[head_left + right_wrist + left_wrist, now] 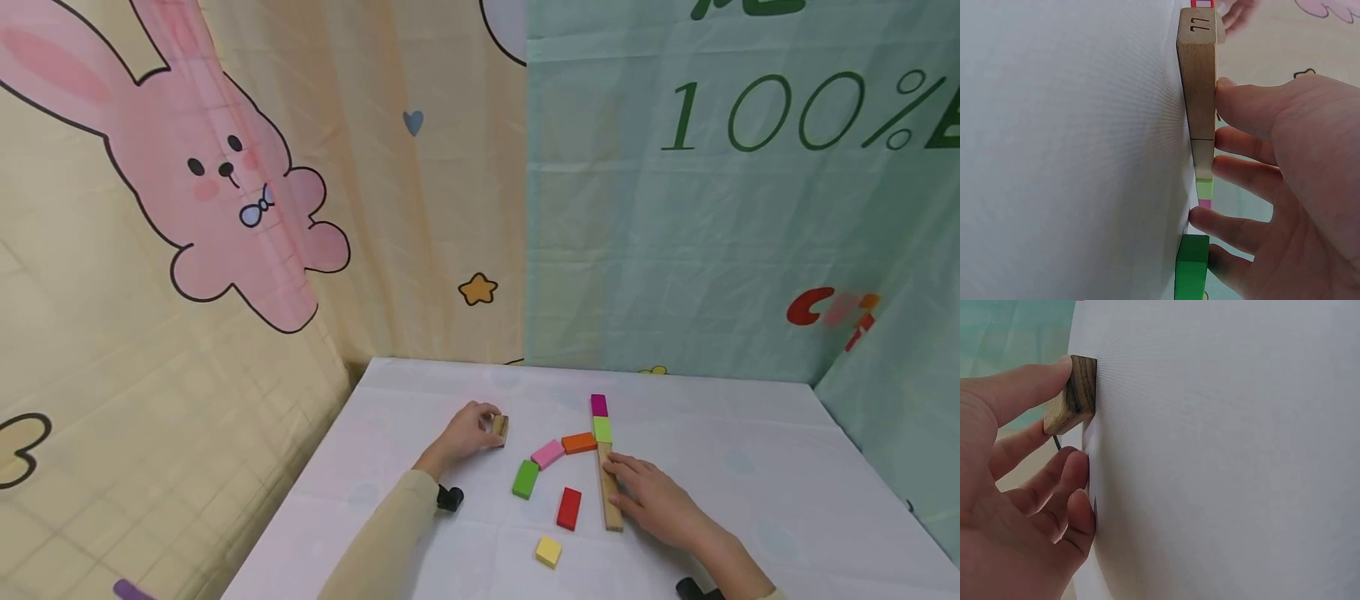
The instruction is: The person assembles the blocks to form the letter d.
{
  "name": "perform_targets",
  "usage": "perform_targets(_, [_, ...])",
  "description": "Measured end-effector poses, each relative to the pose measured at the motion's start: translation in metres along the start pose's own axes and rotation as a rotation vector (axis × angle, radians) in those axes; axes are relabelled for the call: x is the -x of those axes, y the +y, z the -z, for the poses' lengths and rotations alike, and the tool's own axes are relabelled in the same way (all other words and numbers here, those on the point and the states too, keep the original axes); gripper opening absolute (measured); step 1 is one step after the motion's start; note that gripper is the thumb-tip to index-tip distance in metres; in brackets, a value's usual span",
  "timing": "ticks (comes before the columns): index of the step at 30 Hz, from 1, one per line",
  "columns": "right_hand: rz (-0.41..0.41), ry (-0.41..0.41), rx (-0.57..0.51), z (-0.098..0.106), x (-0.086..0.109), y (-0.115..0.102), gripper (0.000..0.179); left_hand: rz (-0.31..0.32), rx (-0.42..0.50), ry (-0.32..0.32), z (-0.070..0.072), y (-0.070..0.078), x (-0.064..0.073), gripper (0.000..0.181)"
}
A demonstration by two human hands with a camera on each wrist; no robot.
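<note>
My left hand (467, 432) pinches a small wooden block (1088, 384) between thumb and forefinger, at or just above the table at the back left. The other left fingers are curled loosely. My right hand (663, 504) reaches along a row of plain wooden blocks (610, 492), its thumb and fingertips touching their right side. Numerals mark the near end (1199, 25) of this row. A lime block (602, 429) and a magenta block (598, 406) continue it. A dark green block (1191, 269) lies by my right little finger; the head view hides it.
Orange (579, 442), pink (547, 454) and green (526, 479) blocks curve left from the row. Red (568, 508) and yellow (548, 552) blocks lie nearer on the white table (420, 383). Printed curtains (420, 208) hang behind and beside it.
</note>
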State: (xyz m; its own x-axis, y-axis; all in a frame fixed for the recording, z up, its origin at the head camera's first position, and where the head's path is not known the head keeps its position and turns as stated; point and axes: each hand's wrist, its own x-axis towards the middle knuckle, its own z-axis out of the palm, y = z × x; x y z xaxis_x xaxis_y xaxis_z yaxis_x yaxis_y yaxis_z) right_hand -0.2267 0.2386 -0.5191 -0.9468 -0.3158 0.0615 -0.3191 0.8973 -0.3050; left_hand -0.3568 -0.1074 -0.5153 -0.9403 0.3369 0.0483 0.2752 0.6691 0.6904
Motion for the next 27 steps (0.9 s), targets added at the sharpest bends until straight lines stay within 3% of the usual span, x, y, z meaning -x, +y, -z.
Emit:
perform_targets(11, [0.001, -0.003, -0.015, 0.002, 0.001, -0.001, 0.061, 0.012, 0.108, 0.026, -0.002, 0.006, 0.004, 0.048])
perform_targets(19, [-0.012, -0.011, -0.012, 0.000, -0.001, 0.000, 0.062, 0.056, 0.196, 0.064, 0.002, 0.008, 0.009, 0.032])
perform_targets(27, [-0.019, -0.011, -0.013, -0.003, -0.002, 0.001, 0.061, 0.088, 0.266, 0.075, 0.003, 0.004, 0.012, 0.029])
